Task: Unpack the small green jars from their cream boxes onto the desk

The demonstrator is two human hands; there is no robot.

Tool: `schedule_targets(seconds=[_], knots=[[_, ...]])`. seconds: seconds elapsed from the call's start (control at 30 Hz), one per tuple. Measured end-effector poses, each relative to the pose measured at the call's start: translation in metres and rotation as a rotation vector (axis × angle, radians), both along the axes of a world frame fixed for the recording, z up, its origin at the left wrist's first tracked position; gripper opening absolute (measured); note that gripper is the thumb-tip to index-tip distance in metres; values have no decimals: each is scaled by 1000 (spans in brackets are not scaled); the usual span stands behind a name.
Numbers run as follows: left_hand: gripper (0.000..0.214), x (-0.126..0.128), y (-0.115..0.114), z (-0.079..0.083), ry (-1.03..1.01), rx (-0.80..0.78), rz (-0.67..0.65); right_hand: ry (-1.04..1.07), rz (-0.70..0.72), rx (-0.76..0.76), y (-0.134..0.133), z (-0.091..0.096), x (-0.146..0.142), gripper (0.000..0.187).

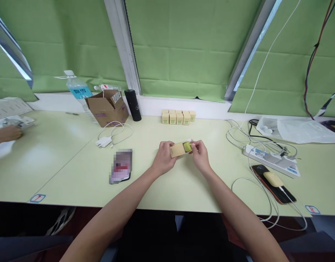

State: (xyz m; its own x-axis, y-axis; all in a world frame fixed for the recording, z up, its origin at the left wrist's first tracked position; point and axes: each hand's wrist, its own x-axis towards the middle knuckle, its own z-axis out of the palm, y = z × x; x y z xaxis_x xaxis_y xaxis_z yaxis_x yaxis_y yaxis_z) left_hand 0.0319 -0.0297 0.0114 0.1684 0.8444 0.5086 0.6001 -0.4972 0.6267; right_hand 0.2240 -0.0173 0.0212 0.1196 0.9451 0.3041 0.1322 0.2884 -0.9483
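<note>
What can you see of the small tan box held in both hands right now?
The tan box is small, seemingly kraft cardboard, with a bright green patch near its right end. It is held lengthwise, slightly tilted, just above the table. The left hand holds its left end; the right hand pinches its right end. Whether a flap is open cannot be told.

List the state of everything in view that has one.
tan carton: held above the table, looks flat, not folded up
left hand: gripping the carton's left end
right hand: pinching its right end
small boxes: folded up, closed, in a row
cardboard box: flaps open
black tumbler: upright, lid on
water bottle: upright, capped
power strip: plugs inserted
white charger: lying loose on the table
blinds: down
</note>
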Motion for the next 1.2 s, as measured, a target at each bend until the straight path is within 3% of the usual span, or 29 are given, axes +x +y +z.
schedule_targets(seconds=[0.17, 0.43, 0.67, 0.87, 1.2], knots=[[47, -3, 3, -2, -53, -70, 35, 215, -9, -79, 8, 2, 6, 47], [46, -3, 4, 0, -79, -88, 40, 272, -8, -113, 13, 1, 11, 44], [46, -7, 10, -2, -157, -146, 174, 346, -62, -141, 27, -5, 30, 43], [52, -8, 12, -3, -262, -167, 199, -38, -171, -190, 36, -13, 40, 39], [51, -5, 8, 1, -326, -149, 148, -337, -238, -217, 28, -11, 37, 18]])
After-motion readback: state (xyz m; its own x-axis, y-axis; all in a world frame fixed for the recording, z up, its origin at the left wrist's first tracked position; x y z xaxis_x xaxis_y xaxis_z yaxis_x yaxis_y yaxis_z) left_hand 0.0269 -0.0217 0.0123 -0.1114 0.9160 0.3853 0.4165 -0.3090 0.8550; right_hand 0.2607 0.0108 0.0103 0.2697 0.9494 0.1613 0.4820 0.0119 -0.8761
